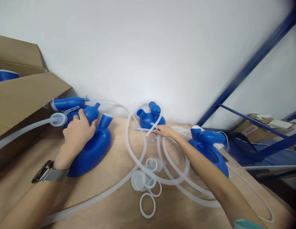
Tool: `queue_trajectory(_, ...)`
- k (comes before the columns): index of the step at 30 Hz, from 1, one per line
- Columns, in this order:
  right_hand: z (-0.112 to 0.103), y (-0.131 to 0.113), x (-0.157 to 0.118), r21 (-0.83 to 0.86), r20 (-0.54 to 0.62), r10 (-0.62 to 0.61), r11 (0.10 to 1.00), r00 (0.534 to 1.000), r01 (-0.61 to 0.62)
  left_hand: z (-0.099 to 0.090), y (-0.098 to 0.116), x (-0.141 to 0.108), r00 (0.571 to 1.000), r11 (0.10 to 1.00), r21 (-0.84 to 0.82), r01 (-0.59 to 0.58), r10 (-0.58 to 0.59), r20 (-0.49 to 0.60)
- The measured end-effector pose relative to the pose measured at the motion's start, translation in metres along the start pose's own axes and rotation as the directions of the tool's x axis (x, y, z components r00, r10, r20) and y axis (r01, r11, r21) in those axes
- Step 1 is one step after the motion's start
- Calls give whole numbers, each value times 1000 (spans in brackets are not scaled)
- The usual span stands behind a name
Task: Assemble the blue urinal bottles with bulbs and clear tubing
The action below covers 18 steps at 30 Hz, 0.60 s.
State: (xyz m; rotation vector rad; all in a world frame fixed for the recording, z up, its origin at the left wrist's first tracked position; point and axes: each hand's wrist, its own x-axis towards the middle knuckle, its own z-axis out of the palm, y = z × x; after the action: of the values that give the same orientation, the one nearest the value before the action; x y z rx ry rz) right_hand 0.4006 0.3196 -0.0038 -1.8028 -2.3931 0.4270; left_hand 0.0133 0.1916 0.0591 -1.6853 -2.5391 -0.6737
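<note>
My left hand (78,132) is wrapped over a blue plastic urinal bottle (91,113), whose translucent cap (59,119) carries a clear tube off to the left. Just in front lies another blue urinal bottle (92,152) with a short open neck, partly covered by my wrist. Farther right, my right hand (164,130) pinches a whitish clear tube (151,129) near its end. Behind those fingertips stands a third blue urinal bottle (148,121) with an open spout. My fingers hide part of the tube end.
White rings (147,205) and translucent caps (138,180) lie mid-table among looped tubing (132,149). Another blue bottle (209,152) sits beyond my right forearm. A cardboard box (26,95) stands left, a white wall (138,47) behind, a blue metal frame (248,66) right.
</note>
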Motion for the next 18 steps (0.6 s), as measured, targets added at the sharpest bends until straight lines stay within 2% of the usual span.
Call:
queue_trajectory(4,7,-8,-7,67,-50,-21,997,998,25,1,-2,1,1000,1000,2,3,-3,5)
queue_trajectory(8,-7,-17,-18,199,-166,-56,976,985,89,1,-2,3,1000,1000,-10,7,-7,26)
queue_trajectory(14,-63,-38,-31,414,-190,-204,870,960,267,1,-2,3,999,1000,-13,16,-16,31)
queue_trajectory(18,-111,-53,-36,466,-340,-274,782,900,414,2,-2,3,1000,1000,-6,14,-14,22)
